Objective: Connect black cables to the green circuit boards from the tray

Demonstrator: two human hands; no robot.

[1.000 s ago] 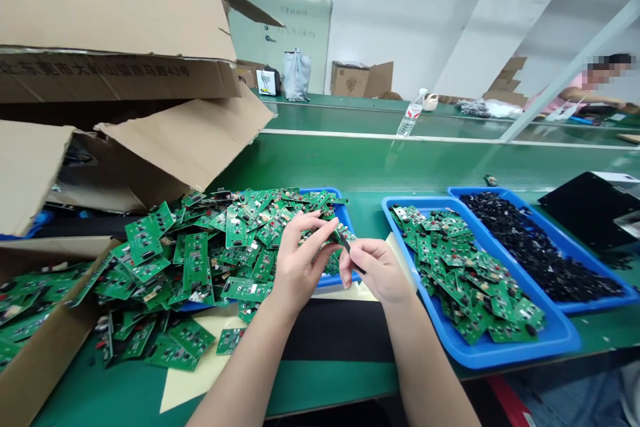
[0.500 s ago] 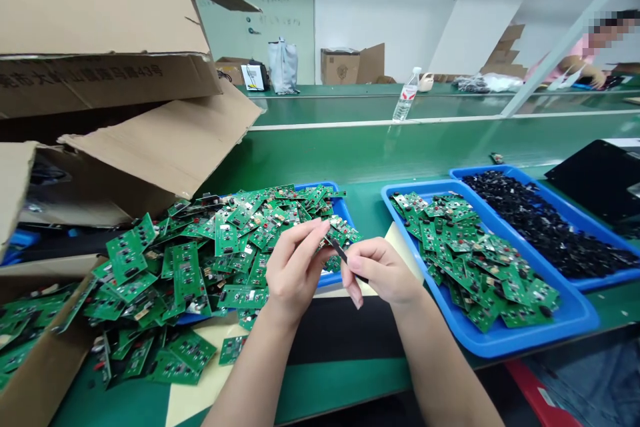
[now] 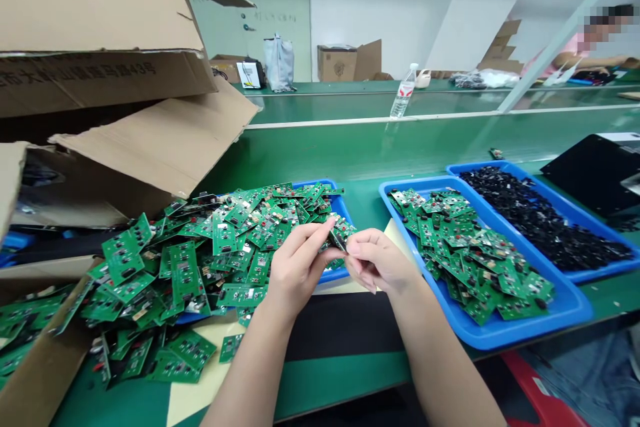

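Between my two hands, just above the near edge of the heap, is a small circuit board [image 3: 338, 241], seen nearly edge-on and dark. My left hand [image 3: 300, 263] pinches its left end between thumb and fingertips. My right hand [image 3: 385, 260] is closed at the other end, thumb and forefinger pressed against it; its remaining fingers curl underneath. Fingers cover much of the board, so its details are hidden. Behind and left of my hands lies a large heap of green circuit boards [image 3: 183, 273], spilling over a blue tray [image 3: 345, 207].
Right of my hands, a blue tray [image 3: 480, 340] holds more green boards. Beyond it another blue tray [image 3: 600, 273] contains small black parts. Cardboard boxes [image 3: 160, 140] crowd the left. A water bottle [image 3: 404, 93] stands on the ledge; a person [image 3: 575, 53] sits at the far right.
My right hand has shifted its fingers closer to my left, and less of the dark piece shows between them. The view has moved slightly.
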